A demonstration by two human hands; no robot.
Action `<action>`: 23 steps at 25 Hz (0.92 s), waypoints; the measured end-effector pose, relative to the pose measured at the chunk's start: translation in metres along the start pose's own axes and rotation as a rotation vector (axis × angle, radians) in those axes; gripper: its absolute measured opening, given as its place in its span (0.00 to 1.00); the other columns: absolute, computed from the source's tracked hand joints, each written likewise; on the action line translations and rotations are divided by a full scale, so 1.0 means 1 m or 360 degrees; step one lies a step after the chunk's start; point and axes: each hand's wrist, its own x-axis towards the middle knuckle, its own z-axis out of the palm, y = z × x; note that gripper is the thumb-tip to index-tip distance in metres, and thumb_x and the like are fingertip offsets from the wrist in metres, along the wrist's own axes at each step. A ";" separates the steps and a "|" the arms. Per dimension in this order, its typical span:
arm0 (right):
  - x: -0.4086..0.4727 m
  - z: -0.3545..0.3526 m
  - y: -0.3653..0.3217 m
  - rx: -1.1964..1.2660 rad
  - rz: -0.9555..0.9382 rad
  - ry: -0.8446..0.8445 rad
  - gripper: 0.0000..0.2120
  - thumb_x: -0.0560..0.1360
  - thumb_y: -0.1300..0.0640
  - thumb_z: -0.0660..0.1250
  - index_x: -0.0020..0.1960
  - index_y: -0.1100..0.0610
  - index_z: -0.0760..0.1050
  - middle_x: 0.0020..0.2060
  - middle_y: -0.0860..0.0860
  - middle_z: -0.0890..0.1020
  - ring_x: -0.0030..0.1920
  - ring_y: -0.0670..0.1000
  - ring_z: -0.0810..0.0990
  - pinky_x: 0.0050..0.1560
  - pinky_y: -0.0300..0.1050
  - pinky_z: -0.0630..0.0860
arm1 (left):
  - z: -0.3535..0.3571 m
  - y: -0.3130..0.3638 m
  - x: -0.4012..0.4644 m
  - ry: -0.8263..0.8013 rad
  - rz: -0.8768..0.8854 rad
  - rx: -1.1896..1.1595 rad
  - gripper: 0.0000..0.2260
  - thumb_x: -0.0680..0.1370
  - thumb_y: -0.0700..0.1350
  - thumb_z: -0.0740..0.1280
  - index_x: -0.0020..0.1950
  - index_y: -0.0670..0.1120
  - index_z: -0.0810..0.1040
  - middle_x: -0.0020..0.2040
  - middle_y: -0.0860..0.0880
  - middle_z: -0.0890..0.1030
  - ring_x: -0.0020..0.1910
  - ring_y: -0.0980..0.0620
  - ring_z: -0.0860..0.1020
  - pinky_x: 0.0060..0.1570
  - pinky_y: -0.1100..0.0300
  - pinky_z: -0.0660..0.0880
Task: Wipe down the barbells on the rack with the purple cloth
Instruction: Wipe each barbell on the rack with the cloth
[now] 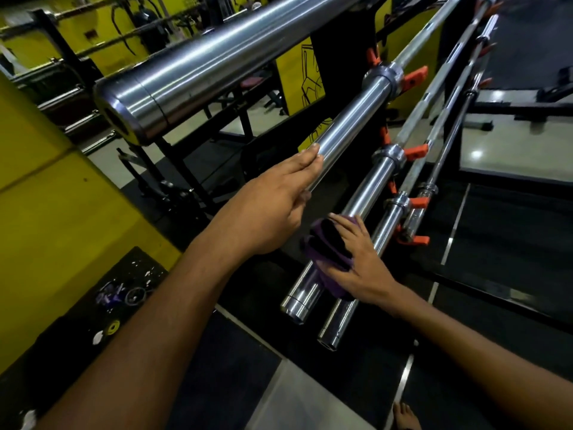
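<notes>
Several chrome barbells lie stacked on a black rack [338, 51] with orange hooks [415, 74]. My left hand [276, 200] rests with straight fingers on the end of the second barbell's sleeve [353, 125]. Lower down, my right hand [359, 259] presses the bunched purple cloth [325, 246] around the third barbell's sleeve [372, 184], fingers wrapped over the cloth. A fourth sleeve [338, 321] runs just beside it. The top barbell's thick sleeve [192, 69] juts toward me at upper left.
A yellow pillar [46, 218] stands at my left. Small debris [121, 296] litters a dark floor mat below it. Black metal frames and other gym gear fill the background. A bare foot [406, 417] shows at the bottom edge on the tiled floor.
</notes>
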 end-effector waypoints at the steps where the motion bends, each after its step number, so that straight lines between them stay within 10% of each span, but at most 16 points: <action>1: -0.013 0.000 -0.007 0.0456 0.0233 0.0143 0.30 0.72 0.41 0.70 0.70 0.51 0.72 0.66 0.49 0.76 0.66 0.43 0.76 0.69 0.42 0.71 | 0.000 0.000 0.000 0.0001 0.0003 -0.0005 0.26 0.85 0.43 0.58 0.82 0.53 0.54 0.82 0.59 0.50 0.78 0.64 0.49 0.68 0.76 0.45; 5: -0.007 0.011 -0.002 0.1683 0.1133 0.1057 0.40 0.63 0.25 0.70 0.61 0.54 0.78 0.51 0.51 0.85 0.49 0.47 0.84 0.48 0.41 0.80 | 0.000 -0.001 0.000 0.0007 -0.0005 0.0000 0.26 0.85 0.44 0.58 0.82 0.53 0.55 0.82 0.59 0.49 0.79 0.62 0.51 0.71 0.65 0.51; 9: 0.037 0.018 -0.004 0.2090 0.1324 0.1130 0.21 0.76 0.37 0.67 0.54 0.55 0.79 0.37 0.51 0.82 0.34 0.49 0.83 0.37 0.42 0.80 | 0.001 0.000 -0.001 0.0033 0.0001 0.0026 0.26 0.84 0.43 0.58 0.82 0.52 0.56 0.82 0.59 0.50 0.79 0.61 0.52 0.70 0.64 0.51; 13: -0.007 0.059 -0.025 0.2433 0.1558 0.0951 0.32 0.70 0.31 0.66 0.49 0.62 0.84 0.41 0.58 0.85 0.38 0.56 0.84 0.51 0.52 0.80 | 0.001 -0.001 -0.002 0.0056 0.0026 0.0024 0.26 0.84 0.43 0.58 0.82 0.52 0.56 0.82 0.58 0.51 0.79 0.59 0.53 0.73 0.61 0.54; 23: 0.076 0.001 0.071 0.2405 0.1312 0.1054 0.39 0.67 0.31 0.69 0.64 0.61 0.79 0.49 0.54 0.84 0.45 0.54 0.84 0.44 0.47 0.82 | 0.005 -0.006 -0.001 0.0077 0.0043 0.0036 0.25 0.85 0.44 0.58 0.82 0.51 0.56 0.82 0.57 0.50 0.79 0.58 0.54 0.72 0.62 0.53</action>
